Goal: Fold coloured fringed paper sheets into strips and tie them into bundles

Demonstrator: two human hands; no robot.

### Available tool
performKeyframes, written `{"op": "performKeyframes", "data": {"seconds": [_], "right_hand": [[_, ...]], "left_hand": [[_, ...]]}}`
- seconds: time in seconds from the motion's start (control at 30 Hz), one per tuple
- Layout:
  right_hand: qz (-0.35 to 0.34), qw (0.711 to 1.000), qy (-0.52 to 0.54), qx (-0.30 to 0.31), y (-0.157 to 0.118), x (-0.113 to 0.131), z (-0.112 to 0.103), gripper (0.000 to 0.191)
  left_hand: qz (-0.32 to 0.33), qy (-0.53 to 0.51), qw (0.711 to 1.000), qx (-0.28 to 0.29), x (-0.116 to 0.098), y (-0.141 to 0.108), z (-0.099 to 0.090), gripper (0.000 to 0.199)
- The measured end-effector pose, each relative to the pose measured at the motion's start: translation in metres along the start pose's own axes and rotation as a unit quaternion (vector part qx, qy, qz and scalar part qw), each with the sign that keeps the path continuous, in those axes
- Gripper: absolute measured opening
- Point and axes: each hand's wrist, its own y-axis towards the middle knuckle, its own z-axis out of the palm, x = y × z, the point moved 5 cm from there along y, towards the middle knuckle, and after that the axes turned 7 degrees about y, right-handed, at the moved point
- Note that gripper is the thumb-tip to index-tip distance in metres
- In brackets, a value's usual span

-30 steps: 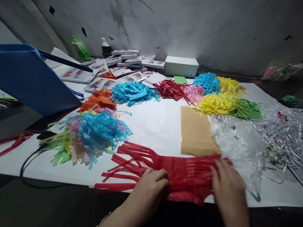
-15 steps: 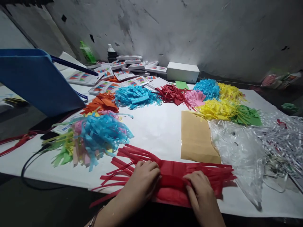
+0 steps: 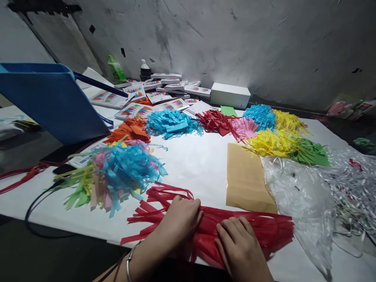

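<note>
- Curling closely over the middle of the red fringed paper (image 3: 210, 217), the left hand (image 3: 183, 217) holds it near the middle of the near edge of the white table (image 3: 190, 160); a metal bangle circles the wrist.
- The right hand (image 3: 239, 243) lies on the same paper, fingers bent together; I cannot tell whether it pinches or only presses.
- The paper's strips fan toward both the left and right ends of the surface.
- Just beyond its right part lies a plain brown sheet (image 3: 249, 178), with a clear plastic bag (image 3: 302, 203) beside it toward the right edge.
- Flat boxes (image 3: 136, 110) pile up toward the far left corner, printed with rows of coloured, pointed shapes; any lettering is too small to read.
- The front of the white box (image 3: 230, 95) at the far edge has no readable writing.
- Near the left edge, a white packet (image 3: 84, 159) carries blue print, illegible from here, partly under a multicoloured fringe bunch (image 3: 132, 164).
- A green-labelled bottle (image 3: 116, 68) stands by the far left corner, its label unreadable.
</note>
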Motion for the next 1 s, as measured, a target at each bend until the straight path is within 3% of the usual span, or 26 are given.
{"op": "performKeyframes", "data": {"seconds": [0.13, 0.23, 0.3, 0.37, 0.43, 0.5, 0.57, 0.67, 0.73, 0.87, 1.0], "right_hand": [[-0.006, 1.000, -0.021, -0.020, -0.012, -0.002, 0.007, 0.032], [0.012, 0.999, -0.007, -0.029, -0.013, -0.005, 0.006, 0.026], [0.028, 0.999, 0.000, -0.029, -0.009, -0.004, 0.004, 0.025], [0.035, 0.999, 0.007, -0.027, -0.005, 0.000, 0.002, 0.024], [0.027, 0.999, 0.013, -0.033, -0.002, 0.005, 0.000, 0.022], [0.009, 0.999, 0.008, -0.040, -0.003, 0.009, -0.001, 0.024], [-0.010, 0.999, -0.006, -0.040, -0.009, 0.010, 0.000, 0.031], [-0.008, 0.999, -0.007, -0.033, -0.021, 0.003, 0.002, 0.038], [0.029, 0.999, 0.005, -0.024, -0.025, -0.004, 0.003, 0.033], [0.143, 0.990, 0.000, 0.012, -0.020, -0.022, 0.010, 0.034], [0.172, 0.977, -0.090, 0.088, -0.003, -0.036, 0.019, 0.035]], "left_hand": [[-0.038, 0.010, 0.998, -0.040, 0.043, -0.016, -0.011, 0.026], [-0.090, 0.059, 0.981, -0.160, 0.074, -0.035, -0.030, 0.032], [-0.052, 0.051, 0.963, -0.259, 0.067, -0.045, -0.039, 0.030], [0.049, 0.013, 0.950, -0.309, 0.039, -0.048, -0.037, 0.026], [0.147, -0.011, 0.941, -0.305, 0.006, -0.043, -0.024, 0.017], [0.192, -0.019, 0.937, -0.292, -0.017, -0.037, -0.008, 0.010], [0.214, -0.034, 0.936, -0.277, -0.025, -0.032, 0.006, 0.017], [0.222, -0.063, 0.938, -0.259, -0.018, -0.034, 0.020, 0.015], [0.195, -0.076, 0.945, -0.251, -0.009, -0.037, 0.022, 0.016], [0.081, -0.051, 0.972, -0.216, 0.001, -0.034, 0.015, 0.022], [-0.003, 0.023, 0.989, -0.146, -0.002, -0.020, 0.004, 0.022]]}}
